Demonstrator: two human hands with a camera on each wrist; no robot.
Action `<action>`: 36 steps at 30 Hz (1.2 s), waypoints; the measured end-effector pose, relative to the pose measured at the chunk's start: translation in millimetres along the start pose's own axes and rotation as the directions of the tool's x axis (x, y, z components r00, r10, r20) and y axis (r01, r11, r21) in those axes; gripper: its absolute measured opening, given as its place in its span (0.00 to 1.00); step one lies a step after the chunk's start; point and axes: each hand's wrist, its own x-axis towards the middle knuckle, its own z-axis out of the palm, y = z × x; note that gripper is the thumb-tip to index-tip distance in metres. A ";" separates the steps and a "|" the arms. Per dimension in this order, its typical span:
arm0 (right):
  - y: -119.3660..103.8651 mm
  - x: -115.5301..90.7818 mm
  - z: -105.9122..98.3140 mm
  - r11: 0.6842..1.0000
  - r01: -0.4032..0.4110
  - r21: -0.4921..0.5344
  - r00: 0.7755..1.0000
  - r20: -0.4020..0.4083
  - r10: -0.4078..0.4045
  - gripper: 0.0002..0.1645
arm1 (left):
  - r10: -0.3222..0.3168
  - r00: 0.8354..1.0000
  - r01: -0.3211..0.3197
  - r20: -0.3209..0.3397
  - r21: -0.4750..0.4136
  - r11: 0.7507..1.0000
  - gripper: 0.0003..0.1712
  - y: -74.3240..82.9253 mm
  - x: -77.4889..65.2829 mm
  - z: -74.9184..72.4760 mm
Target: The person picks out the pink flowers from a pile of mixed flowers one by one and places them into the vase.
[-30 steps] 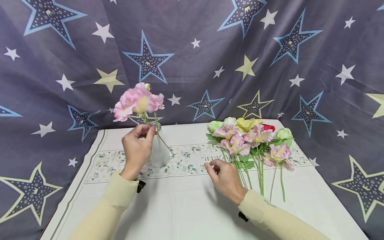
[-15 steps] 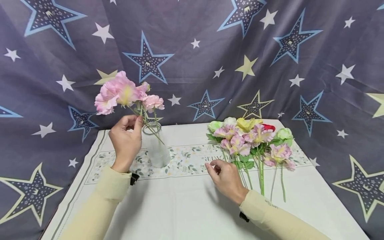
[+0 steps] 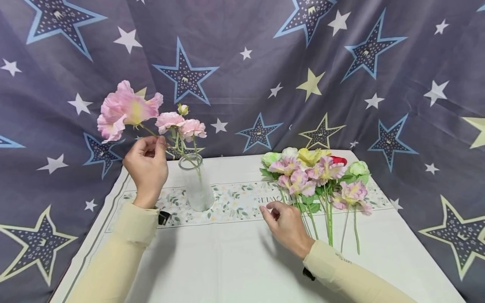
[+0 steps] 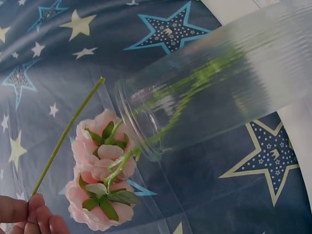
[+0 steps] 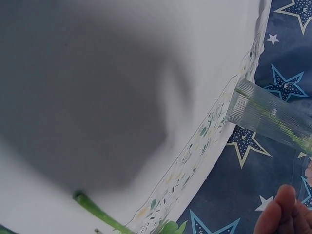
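Note:
My left hand pinches a large ruffled pink flower with a yellow center by its stem, left of a ribbed clear glass vase. In the left wrist view, the bare end of that stem points past the vase's rim, outside the glass. Smaller pale pink flowers and a bud stand in the vase, their green stems visible through the glass. My right hand hovers beside the pile of flowers, fingers loosely curled and holding nothing.
Several artificial flowers lie bunched at the right, among them a yellow one, a red one and a pale green one. A white cloth with a floral band covers the table. Behind hangs a star-patterned curtain.
My left hand has moved left and upward, taking the large pink flower away from the vase mouth. The paler flowers in the vase are now uncovered. My right hand has stayed in place.

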 end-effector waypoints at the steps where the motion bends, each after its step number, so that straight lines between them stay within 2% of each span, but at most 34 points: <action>1: 0.3 0.0 -0.1 1.000 -0.001 -0.001 1.000 0.000 0.001 0.10 | -0.004 1.000 0.004 -0.007 0.001 1.000 0.11 2.6 0.3 0.2; 3: 0.7 -0.3 -0.2 1.000 -0.003 -0.003 1.000 0.000 0.003 0.10 | -0.010 1.000 0.010 -0.016 0.001 1.000 0.11 1.0 1.4 1.2; 9: 0.9 -0.6 -1.1 1.000 -0.009 -0.002 1.000 0.007 0.009 0.10 | -0.032 0.999 0.032 -0.013 -0.002 0.999 0.13 -29.2 3.8 5.3; 13: 1.3 0.2 -1.7 1.000 -0.016 -0.003 1.000 0.009 0.016 0.10 | -0.036 0.999 0.036 0.005 0.005 0.999 0.14 -39.9 0.7 7.0; 24: 2.4 -0.1 -1.7 1.000 -0.024 -0.007 1.000 0.004 0.024 0.09 | -0.079 0.995 0.073 0.068 0.083 0.994 0.12 -56.6 -15.5 14.7; 36: 2.2 0.3 -2.3 0.999 -0.035 -0.012 0.999 0.010 0.035 0.10 | -0.128 0.984 0.116 0.127 0.098 0.988 0.11 -67.7 -27.6 17.8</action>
